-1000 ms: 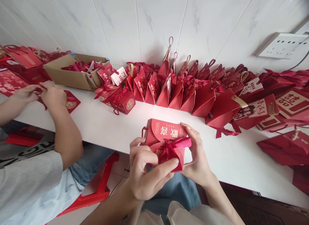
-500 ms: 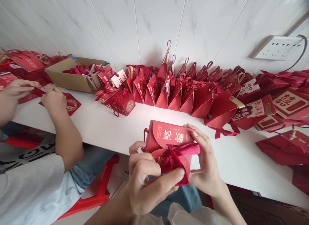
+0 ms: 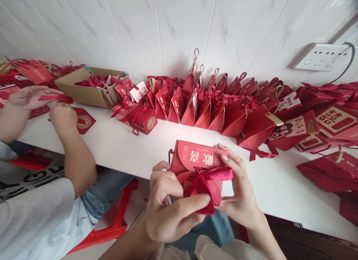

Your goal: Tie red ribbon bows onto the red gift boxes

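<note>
A red gift box (image 3: 201, 157) with gold characters is held over the table's front edge, between my two hands. Across its front lies a crimson ribbon (image 3: 205, 183) tied in a bow. My left hand (image 3: 173, 206) is closed at the box's left side, its thumb pressing the lower ribbon tail; some of its fingers are hidden behind the box. My right hand (image 3: 237, 185) grips the box's right side, fingertips at the top corner and thumb low near the bottom. A dark red cord shows at the box's left edge.
Rows of red gift boxes (image 3: 201, 113) stand along the wall on the white table (image 3: 120, 144). A cardboard box (image 3: 89, 94) holds ribbons. On the left a co-worker's hands (image 3: 63, 116) handle a red ribbon. More boxes (image 3: 327, 167) lie at right, below a power strip (image 3: 320, 57).
My left thumb has shifted slightly left along the ribbon tail, while both hands still hold the box in nearly the same place. The co-worker's far hand has moved right, with the ribbon.
</note>
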Action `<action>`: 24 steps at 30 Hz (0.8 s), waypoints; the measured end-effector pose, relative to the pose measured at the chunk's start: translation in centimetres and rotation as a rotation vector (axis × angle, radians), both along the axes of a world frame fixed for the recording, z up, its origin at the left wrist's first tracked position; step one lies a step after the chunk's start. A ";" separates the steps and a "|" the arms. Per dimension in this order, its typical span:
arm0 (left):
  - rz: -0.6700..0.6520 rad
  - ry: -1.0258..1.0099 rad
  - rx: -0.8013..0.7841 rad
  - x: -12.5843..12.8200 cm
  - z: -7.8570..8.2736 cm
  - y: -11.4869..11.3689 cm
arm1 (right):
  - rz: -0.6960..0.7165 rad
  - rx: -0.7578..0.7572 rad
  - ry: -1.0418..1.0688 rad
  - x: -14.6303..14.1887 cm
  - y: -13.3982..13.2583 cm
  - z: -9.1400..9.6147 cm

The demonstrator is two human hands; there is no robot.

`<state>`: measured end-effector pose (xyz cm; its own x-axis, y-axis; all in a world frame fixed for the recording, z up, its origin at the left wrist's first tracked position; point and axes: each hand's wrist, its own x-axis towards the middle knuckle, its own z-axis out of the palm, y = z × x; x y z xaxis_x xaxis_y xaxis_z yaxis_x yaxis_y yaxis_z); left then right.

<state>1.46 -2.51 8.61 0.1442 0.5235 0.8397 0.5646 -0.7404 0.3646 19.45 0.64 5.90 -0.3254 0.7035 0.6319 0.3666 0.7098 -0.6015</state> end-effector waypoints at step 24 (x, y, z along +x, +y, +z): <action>-0.340 -0.666 -0.752 0.0 -2.2 2.9 | 0.326 -1.496 1.261 -2.2 2.6 -0.2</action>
<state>1.44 0.42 6.44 0.0108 0.9599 0.2800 -0.1122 -0.2771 0.9543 17.25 3.20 5.72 -0.4490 0.8147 -0.3669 -0.6842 -0.5776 -0.4451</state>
